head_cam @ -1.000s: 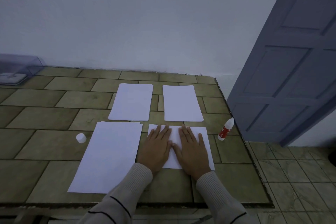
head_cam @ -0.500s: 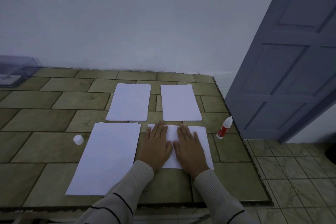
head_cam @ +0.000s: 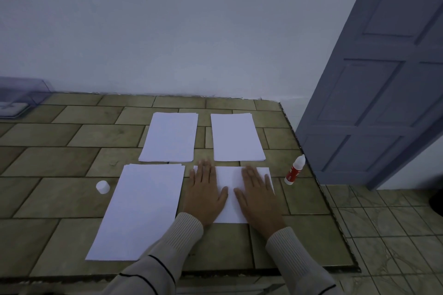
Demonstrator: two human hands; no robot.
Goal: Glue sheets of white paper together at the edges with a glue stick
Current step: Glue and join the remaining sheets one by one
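Observation:
A small white sheet [head_cam: 231, 179] lies near the front right of the tiled counter. My left hand [head_cam: 206, 191] presses flat on its left edge and my right hand [head_cam: 257, 193] presses flat on its right half, fingers straight. A red and white glue stick [head_cam: 294, 170] stands upright to the right of the sheet, uncapped, and its white cap [head_cam: 103, 187] sits far left. A large white sheet [head_cam: 141, 208] lies left of my hands. Two paper stacks, one at the back left [head_cam: 170, 136] and one at the back right [head_cam: 237, 136], lie behind.
The tiled counter [head_cam: 60, 151] ends at a dark edge just right of the glue stick, with a tiled floor [head_cam: 388, 230] below. A blue-grey door [head_cam: 383, 93] stands at the right. A clear plastic box [head_cam: 16, 98] sits at the far left against the wall.
My two hands have slid apart across the small sheet, the left toward its left edge and the right toward its right side. Nothing else has moved.

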